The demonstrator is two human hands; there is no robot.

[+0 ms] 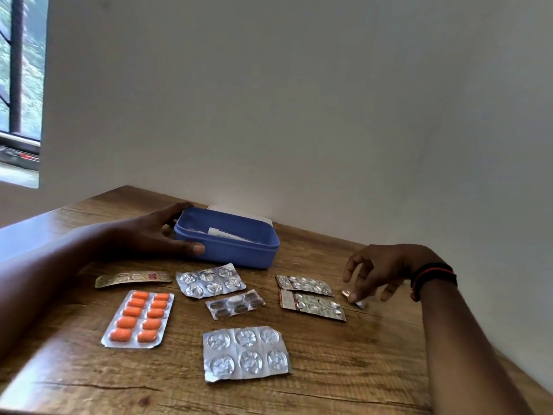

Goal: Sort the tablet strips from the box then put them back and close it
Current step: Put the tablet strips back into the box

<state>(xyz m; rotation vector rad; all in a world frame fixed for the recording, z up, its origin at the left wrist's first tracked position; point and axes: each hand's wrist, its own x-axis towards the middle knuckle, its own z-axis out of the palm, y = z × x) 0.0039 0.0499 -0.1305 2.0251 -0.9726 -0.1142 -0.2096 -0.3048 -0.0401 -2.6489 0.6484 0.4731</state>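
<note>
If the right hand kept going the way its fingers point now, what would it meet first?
The right hand points down and leftward, its fingertips already at the small foil strip piece on the table. Further left, it would likely meet the two silver strips, though depth is unclear.

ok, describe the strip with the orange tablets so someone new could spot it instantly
Start at the blue box against the wall on the wooden table. Come toward the camera, below the left hand holding the box, past the gold strip. The orange-tablet strip lies there: the only one showing bright orange pills; its neighbours are silver foil.
</note>
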